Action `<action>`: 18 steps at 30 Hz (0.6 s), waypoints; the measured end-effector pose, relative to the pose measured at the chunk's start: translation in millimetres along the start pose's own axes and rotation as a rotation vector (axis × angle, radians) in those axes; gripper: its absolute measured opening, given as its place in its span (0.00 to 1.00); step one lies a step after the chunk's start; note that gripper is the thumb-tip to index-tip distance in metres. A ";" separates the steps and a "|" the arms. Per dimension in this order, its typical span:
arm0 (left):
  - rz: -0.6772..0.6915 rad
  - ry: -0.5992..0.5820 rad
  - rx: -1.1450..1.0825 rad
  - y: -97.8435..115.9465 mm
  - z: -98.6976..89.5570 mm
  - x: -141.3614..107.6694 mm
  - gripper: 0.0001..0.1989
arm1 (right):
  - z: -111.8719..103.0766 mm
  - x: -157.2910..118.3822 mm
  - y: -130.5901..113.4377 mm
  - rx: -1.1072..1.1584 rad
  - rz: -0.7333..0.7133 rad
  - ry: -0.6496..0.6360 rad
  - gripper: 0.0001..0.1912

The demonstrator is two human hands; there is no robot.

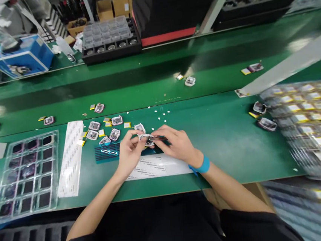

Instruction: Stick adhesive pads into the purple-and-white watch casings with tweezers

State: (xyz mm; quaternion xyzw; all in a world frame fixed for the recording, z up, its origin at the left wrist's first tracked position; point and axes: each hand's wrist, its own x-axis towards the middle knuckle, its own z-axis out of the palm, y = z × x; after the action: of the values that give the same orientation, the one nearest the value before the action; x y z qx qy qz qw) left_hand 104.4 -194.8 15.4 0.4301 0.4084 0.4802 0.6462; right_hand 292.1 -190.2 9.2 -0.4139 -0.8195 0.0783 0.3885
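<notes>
A small white-rimmed electronic housing (149, 140) with circuitry inside is pinched by the fingers of my left hand (129, 150). From the other side, my right hand (178, 142) closes on a thin dark tool (160, 138), its tip at the housing; its exact kind is unclear. Just behind my fingers another white-rimmed housing (140, 127) lies on the bench. Below the hands are a blue sheet with dark strips (107, 153) and a white printed sheet (165, 165). Several more housings (114, 134) with yellow-edged battery cells (127, 125) lie to the left.
At left are a clear compartment tray (26, 175) of dark-screened pieces and an upright white label strip (71, 159). Housings lie along the green conveyor (134, 85). Stacked clear trays of cells (314, 121) stand at right, near a slanting white post (288, 62).
</notes>
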 end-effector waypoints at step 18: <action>0.207 0.156 0.380 4.3 6.0 -20.7 0.10 | -12.0 -0.7 -4.3 -0.130 -0.156 -0.019 0.18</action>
State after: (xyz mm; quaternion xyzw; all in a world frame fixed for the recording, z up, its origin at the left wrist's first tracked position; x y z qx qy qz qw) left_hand 104.6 -215.2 23.6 0.5454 0.4939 0.4901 0.4674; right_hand 298.2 -195.8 19.0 -0.3722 -0.8564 -0.0014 0.3579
